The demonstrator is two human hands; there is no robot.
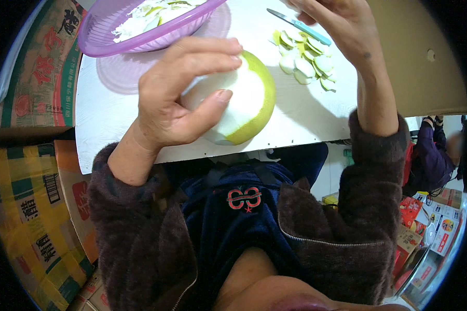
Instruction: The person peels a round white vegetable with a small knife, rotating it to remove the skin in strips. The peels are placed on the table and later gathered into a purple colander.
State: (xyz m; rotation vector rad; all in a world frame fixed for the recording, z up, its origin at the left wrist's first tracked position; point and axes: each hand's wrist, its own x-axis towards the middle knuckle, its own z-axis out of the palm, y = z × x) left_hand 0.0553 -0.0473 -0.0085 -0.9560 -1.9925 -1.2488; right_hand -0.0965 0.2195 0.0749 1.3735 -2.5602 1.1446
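Note:
A large green-yellow pomelo rests near the front edge of the white table. Pale white pith shows on the side facing me, with green skin left along its right. My left hand is curled around its left side, thumb and fingers pressed on the pith. My right hand is raised at the top edge, its fingertips partly cut off by the frame. Close by it lies a knife with a light blue handle. Below the knife is a loose pile of thin green peel slices.
A purple plastic basket with white and green scraps stands at the table's back left. Printed cardboard boxes flank the left side. A brown board borders the right. Another person and stacked boxes are farther right.

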